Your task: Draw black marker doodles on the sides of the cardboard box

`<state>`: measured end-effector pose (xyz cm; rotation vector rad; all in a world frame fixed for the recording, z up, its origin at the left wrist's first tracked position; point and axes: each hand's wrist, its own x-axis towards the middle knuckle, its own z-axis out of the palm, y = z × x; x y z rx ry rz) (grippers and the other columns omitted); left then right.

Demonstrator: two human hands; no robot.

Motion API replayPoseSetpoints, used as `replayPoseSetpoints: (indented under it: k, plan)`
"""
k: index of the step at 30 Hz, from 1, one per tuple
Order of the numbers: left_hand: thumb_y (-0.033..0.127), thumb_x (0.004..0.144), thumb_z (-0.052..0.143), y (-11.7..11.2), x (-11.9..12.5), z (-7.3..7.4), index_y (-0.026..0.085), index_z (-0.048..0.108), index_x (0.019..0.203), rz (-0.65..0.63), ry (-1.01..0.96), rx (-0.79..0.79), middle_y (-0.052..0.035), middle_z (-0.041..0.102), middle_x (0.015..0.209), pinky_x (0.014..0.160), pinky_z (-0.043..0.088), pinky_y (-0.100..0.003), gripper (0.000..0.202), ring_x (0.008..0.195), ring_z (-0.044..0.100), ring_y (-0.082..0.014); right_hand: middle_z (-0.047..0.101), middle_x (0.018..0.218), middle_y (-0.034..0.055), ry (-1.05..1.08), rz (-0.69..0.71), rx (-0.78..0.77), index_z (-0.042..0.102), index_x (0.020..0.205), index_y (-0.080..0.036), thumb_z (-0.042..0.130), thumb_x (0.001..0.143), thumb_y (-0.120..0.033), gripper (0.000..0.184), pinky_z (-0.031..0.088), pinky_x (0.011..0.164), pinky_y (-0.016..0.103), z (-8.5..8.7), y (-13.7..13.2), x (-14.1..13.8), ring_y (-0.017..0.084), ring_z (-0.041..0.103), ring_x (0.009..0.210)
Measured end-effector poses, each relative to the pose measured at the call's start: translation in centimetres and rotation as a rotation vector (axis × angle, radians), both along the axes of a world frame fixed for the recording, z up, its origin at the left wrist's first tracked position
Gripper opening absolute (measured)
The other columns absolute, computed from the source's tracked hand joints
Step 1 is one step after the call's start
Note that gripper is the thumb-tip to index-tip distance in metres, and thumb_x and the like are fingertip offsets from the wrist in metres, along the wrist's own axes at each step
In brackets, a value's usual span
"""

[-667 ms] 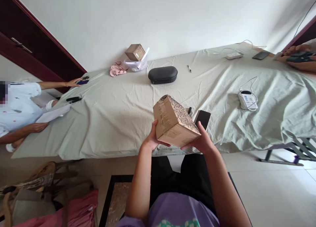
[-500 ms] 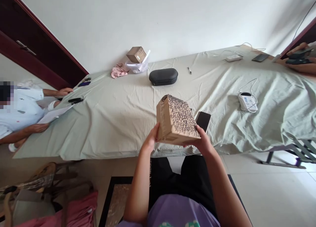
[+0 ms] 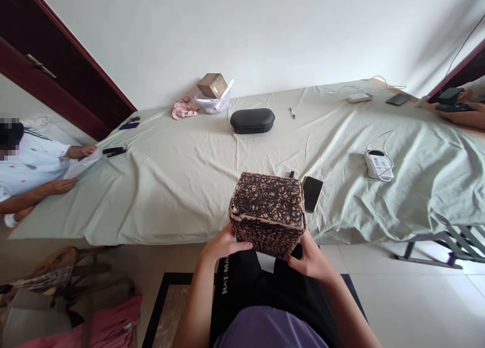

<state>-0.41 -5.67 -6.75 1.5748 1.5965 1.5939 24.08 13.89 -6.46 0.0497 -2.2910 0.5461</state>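
Between my two hands I hold a cardboard box [image 3: 267, 201] scribbled over with black loops on the top and the side facing me. It is held up at the table's front edge, above my lap. My left hand [image 3: 229, 244] grips its lower left side, thumb lying on the front face. At the lower right corner my right hand [image 3: 308, 257] is closed on it, with the fingers partly hidden behind. Just right of the box lies a dark smartphone [image 3: 312, 193]. A small black object [image 3: 291, 175], partly hidden, shows behind the box.
On the green tablecloth [image 3: 182, 186] are a black hard case [image 3: 252, 121], a pen [image 3: 292, 113], a white corded device [image 3: 379, 165] and a pink cloth [image 3: 185, 107]. A small carton [image 3: 212, 85] tops a plastic bag. A person [image 3: 34, 161] holds paper at left; another person's hand [image 3: 460, 116] is at right.
The box has been turned and lowered toward me, so scribbled faces now show where plain cardboard did. Both hands shifted their grip lower. The person at left moved the paper.
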Motion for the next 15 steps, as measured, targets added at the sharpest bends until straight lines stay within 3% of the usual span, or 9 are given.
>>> replayPoseSetpoints:
  k: [3, 6, 8, 11, 15]
  plan:
    - [0.056, 0.080, 0.084, 1.0, 0.5, -0.3, 0.025, 0.049, 0.156, 0.027, -0.104, 0.112, -0.0150, 0.053, 0.160, 0.128, 0.035, -0.053, 0.090, 0.149, 0.049, -0.0377, -0.004, 0.178, 0.0130, 0.034, -0.042, 0.023, -0.007, 0.173, -0.032, 0.074, 0.092, -0.039, 0.114, 0.030, 0.126, 0.064, 0.4, -0.8, 0.6, 0.043, 0.004, 0.164]
    - [0.064, 0.091, 0.070, 1.8, 1.2, -0.5, 0.030, 0.032, 0.167, 0.143, -0.297, 0.280, -0.0114, 0.043, 0.169, 0.130, 0.032, -0.047, 0.092, 0.155, 0.043, -0.0320, -0.001, 0.177, 0.0138, 0.052, -0.063, 0.049, -0.001, 0.173, -0.034, 0.075, 0.094, -0.048, 0.112, 0.031, 0.125, 0.064, -0.1, -2.7, 1.0, 0.044, 0.004, 0.164]
    - [0.067, 0.094, 0.063, 2.0, 1.6, -0.7, 0.028, 0.042, 0.163, 0.179, -0.397, 0.298, -0.0102, 0.046, 0.167, 0.130, 0.032, -0.046, 0.082, 0.156, 0.043, -0.0309, 0.000, 0.176, 0.0129, 0.060, -0.042, 0.056, 0.002, 0.173, -0.034, 0.072, 0.097, -0.045, 0.104, 0.035, 0.125, 0.060, -0.9, -4.2, 1.1, 0.042, 0.005, 0.164]
    - [0.069, 0.091, 0.066, 1.9, 1.9, -1.5, 0.026, 0.063, 0.148, 0.133, -0.469, 0.232, -0.0091, 0.056, 0.159, 0.130, 0.033, -0.047, 0.071, 0.154, 0.045, -0.0330, 0.005, 0.175, 0.0107, 0.109, -0.025, 0.026, 0.003, 0.173, -0.035, 0.066, 0.101, -0.035, 0.096, 0.044, 0.123, 0.048, -1.7, -5.7, 1.1, 0.035, 0.008, 0.165]
    - [0.076, 0.083, 0.070, 1.4, 2.0, -3.3, 0.029, 0.065, 0.146, 0.025, -0.574, 0.200, -0.0088, 0.058, 0.157, 0.128, 0.035, -0.052, 0.078, 0.153, 0.045, -0.0349, 0.013, 0.174, 0.0092, 0.110, 0.002, -0.018, 0.007, 0.173, -0.037, 0.065, 0.101, -0.037, 0.092, 0.037, 0.127, 0.052, -1.4, -5.7, 1.1, 0.035, 0.017, 0.164]
